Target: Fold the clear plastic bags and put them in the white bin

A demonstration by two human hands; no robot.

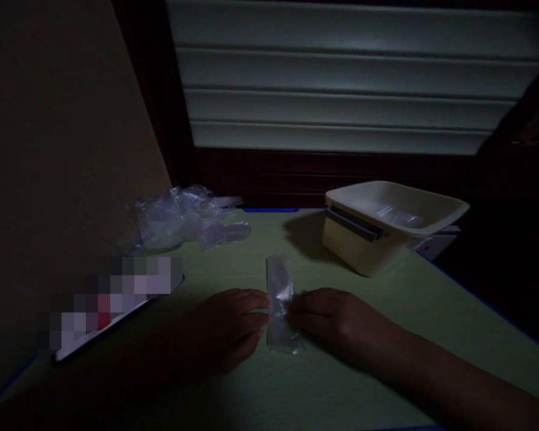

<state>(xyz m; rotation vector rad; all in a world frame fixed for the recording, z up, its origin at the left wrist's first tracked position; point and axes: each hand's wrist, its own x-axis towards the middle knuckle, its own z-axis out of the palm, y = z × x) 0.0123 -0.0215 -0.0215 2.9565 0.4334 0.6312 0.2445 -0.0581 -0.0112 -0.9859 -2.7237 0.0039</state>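
Observation:
A clear plastic bag [279, 305], folded into a narrow upright strip, lies on the green table in front of me. My left hand [236, 329] reaches the strip's left edge with its fingertips, the fingers stretched and a little apart. On the other side, my right hand [330, 312] has its fingers pressed together on the right edge of the bag. Its fingertips are dark and partly blurred, so the exact grip is hard to see.
A crumpled heap of clear plastic bags [175, 218] sits at the back left of the table [251, 389]. At the back right stands a cream plastic bin [359, 242] with clear plastic inside. A pixelated flat object [121, 299] lies on the left. Behind is a slatted shutter [336, 78].

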